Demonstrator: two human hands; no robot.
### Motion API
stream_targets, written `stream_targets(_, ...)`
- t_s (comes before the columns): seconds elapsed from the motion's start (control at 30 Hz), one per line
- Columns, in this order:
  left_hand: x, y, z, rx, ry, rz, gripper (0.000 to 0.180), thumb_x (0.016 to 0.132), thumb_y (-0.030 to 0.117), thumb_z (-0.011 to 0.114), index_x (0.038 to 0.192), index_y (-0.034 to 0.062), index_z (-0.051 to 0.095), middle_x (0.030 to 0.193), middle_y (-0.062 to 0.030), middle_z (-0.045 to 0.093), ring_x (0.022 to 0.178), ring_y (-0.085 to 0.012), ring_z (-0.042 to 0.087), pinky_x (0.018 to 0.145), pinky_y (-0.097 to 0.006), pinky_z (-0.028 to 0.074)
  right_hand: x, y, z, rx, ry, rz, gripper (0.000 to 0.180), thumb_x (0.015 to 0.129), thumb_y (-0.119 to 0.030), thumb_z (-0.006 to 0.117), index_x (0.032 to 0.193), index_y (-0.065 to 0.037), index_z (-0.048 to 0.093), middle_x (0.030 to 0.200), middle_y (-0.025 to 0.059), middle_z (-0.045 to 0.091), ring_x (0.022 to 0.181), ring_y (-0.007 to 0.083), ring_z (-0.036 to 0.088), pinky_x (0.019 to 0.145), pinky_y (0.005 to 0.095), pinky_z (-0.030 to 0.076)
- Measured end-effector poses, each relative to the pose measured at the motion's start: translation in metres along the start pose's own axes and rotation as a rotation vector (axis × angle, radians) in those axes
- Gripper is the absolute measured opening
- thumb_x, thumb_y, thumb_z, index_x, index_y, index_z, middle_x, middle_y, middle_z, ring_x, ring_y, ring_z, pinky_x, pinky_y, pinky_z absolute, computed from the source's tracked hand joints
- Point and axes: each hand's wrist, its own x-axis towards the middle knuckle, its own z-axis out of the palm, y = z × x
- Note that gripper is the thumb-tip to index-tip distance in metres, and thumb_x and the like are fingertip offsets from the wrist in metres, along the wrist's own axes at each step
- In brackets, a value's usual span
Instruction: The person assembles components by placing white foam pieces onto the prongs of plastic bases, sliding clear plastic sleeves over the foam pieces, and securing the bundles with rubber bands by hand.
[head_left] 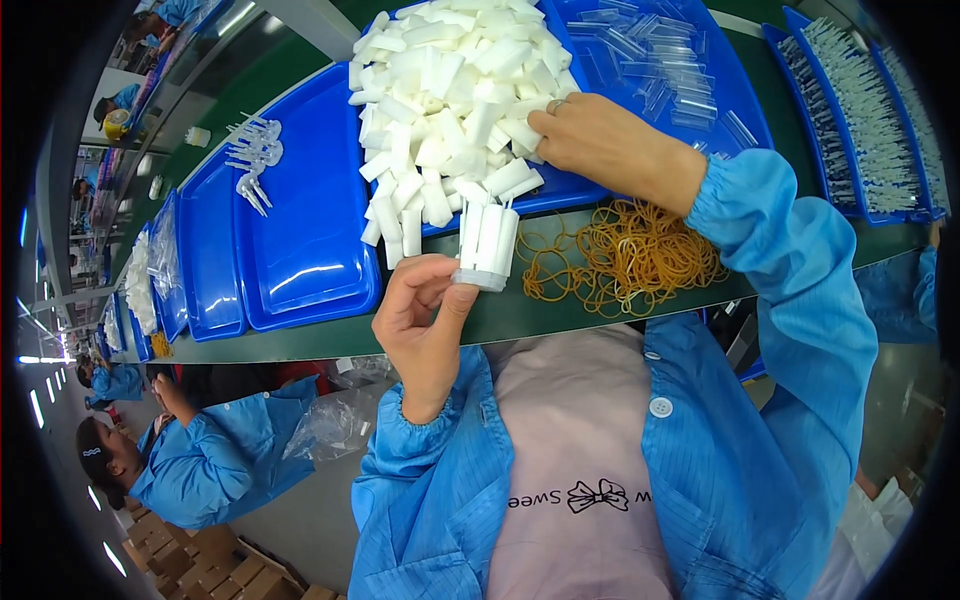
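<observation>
My left hand (pixel 425 315) pinches the round translucent base of a small plastic holder (pixel 480 279) between thumb and fingers, above the table's front edge. Several white foam strips (pixel 487 236) stand upright around that holder, with thin prongs beside them. To the right and farther back, my right hand (pixel 610 145) has its fingers curled at the edge of a big heap of white foam strips (pixel 455 90). Its fingertips press in among the strips, and whatever they grip is hidden. The heap covers much of a blue tray (pixel 560 195).
Tangled tan rubber bands (pixel 640 255) lie before the tray. Clear plastic pieces (pixel 680 75) fill the right side. Another blue tray (pixel 305 285) holds pronged clear parts (pixel 256 150). Racks of white-tipped pieces (pixel 860 110) stand far right. A co-worker (pixel 215 455) sits at left.
</observation>
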Motion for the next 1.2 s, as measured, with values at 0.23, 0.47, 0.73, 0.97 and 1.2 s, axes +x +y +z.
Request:
stream_targets(0.23,-0.003,-0.003,-0.005,-0.034,0.004,0.005,0.02,0.083,-0.002,0.069,0.102,-0.0026,0.06,0.101,-0.0061,0.059,0.092,-0.0125,0.062,0.082,-0.024,0.05,-0.011,0.003,0.007,0.092,0.189,0.031,0.011,0.077,-0.006,0.058,0.088,-0.006,0.061,0.084,0.0082,0.059,0.085,0.0231,0.062,0.072,0.0341,0.049)
stream_targets(0.47,-0.003,0.001,0.001,-0.054,-0.042,0.075,0.021,0.082,-0.003,0.069,0.102,-0.0029,0.06,0.103,-0.0064,0.058,0.091,-0.0125,0.062,0.081,-0.023,0.051,0.006,-0.004,0.02,0.009,0.123,0.063,0.025,0.075,-0.003,0.059,0.099,-0.004,0.053,0.091,0.0075,0.054,0.085,0.021,0.059,0.074,0.032,0.046)
stream_targets(0.73,-0.007,0.001,-0.003,0.025,0.003,0.14,0.02,0.081,-0.002,0.07,0.1,-0.0025,0.064,0.102,-0.0076,0.059,0.091,-0.0133,0.06,0.079,-0.024,0.049,-0.011,-0.008,-0.002,0.16,0.256,0.114,0.016,0.079,-0.009,0.061,0.093,-0.004,0.057,0.086,0.0061,0.056,0.076,0.0169,0.06,0.067,0.029,0.048)
stream_targets(0.97,-0.008,0.013,0.014,0.247,-0.043,0.342,0.018,0.076,-0.005,0.072,0.093,0.0002,0.07,0.094,-0.0091,0.064,0.084,-0.0193,0.058,0.074,-0.027,0.046,-0.014,-0.023,-0.043,1.739,0.19,0.639,0.037,0.088,-0.031,0.065,0.113,-0.005,0.058,0.094,0.0017,0.064,0.082,0.0067,0.059,0.064,0.023,0.049)
stream_targets(1.2,-0.006,0.015,0.02,0.305,-0.063,0.424,0.02,0.074,-0.004,0.072,0.092,0.0027,0.071,0.09,-0.0076,0.064,0.082,-0.0206,0.058,0.072,-0.028,0.045,-0.014,-0.043,-0.052,1.98,0.169,0.711,0.031,0.085,-0.033,0.068,0.103,-0.008,0.062,0.092,0.0004,0.063,0.084,0.0098,0.057,0.075,0.0252,0.045)
